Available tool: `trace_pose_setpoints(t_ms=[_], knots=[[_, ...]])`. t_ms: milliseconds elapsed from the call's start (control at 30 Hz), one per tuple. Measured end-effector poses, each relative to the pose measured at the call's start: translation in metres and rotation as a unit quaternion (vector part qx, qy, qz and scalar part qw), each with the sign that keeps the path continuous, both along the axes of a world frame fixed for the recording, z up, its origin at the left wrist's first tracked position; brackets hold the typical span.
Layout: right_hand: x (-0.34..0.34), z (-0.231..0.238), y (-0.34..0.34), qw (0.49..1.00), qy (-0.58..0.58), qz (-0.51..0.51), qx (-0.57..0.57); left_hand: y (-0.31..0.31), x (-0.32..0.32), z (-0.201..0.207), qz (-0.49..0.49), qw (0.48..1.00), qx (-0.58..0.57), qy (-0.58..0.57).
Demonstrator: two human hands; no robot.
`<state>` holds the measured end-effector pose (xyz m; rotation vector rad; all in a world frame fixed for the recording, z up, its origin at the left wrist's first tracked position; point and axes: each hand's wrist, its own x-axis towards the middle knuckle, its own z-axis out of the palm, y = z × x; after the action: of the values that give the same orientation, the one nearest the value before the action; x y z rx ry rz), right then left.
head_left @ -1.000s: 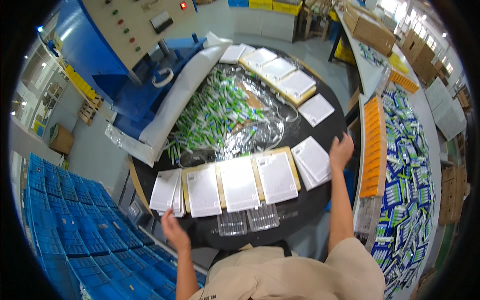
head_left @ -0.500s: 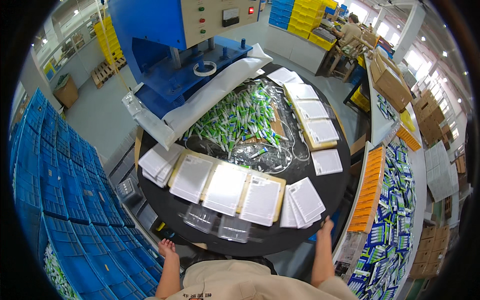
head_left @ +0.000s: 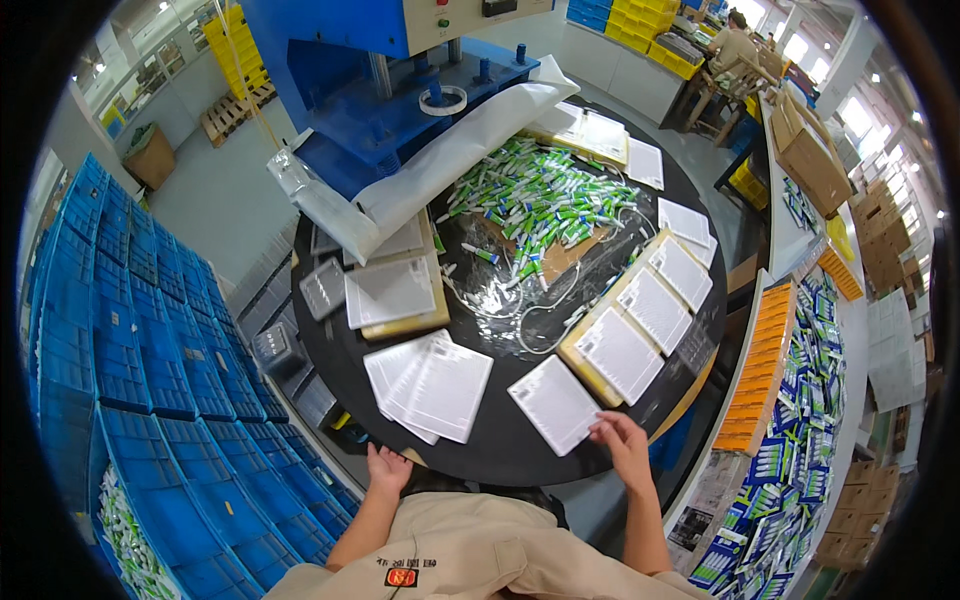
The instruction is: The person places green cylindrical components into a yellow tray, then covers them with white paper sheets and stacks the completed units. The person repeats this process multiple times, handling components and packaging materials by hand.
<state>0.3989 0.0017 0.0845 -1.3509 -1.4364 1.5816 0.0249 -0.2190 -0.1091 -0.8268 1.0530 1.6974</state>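
My right hand pinches the near right corner of a white printed card, which lies flat near the front edge of a round black table. Palm up and fingers loosely apart, my left hand is at the table's front left edge with nothing in it. Between the hands lies a fan of white cards. Beyond the right hand, a yellowish tray carries several white cards in a row. Another such tray sits at the left. Small green-and-white tubes are heaped mid-table.
A blue press machine stands behind the table, a white plastic roll before it. Stacked blue crates rise at left. At right, a bench holds an orange box row and many blue-green packs. A person sits far off.
The round table has turned clockwise, carrying trays and cards from right to front and front to left. My right hand has come onto the single card; my left has moved closer to the edge.
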Motion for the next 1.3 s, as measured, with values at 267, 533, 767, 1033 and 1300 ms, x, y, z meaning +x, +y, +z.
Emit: trace_pose_setpoints(t_ms=[267,533,767,1033,1300], knots=[[-0.035,0.004,0.008,0.880,-0.329,0.042,0.341,0.060,-0.137,0.031,0.010,0.986,0.119,0.116],[-0.112,-0.055,-0.003,0.753,-0.512,0.152,0.385,0.128,-0.301,0.018,-0.104,0.977,-0.023,0.183],[-0.112,0.013,0.026,0.763,-0.418,0.045,0.491,0.130,-0.265,0.044,-0.203,0.901,-0.189,0.333],[-0.042,0.019,0.044,0.685,-0.581,0.041,0.438,0.127,-0.012,0.140,-0.470,0.197,0.028,0.860],[-0.054,-0.056,0.006,0.700,-0.599,0.111,0.372,0.156,0.000,0.140,-0.499,0.080,0.031,0.862]])
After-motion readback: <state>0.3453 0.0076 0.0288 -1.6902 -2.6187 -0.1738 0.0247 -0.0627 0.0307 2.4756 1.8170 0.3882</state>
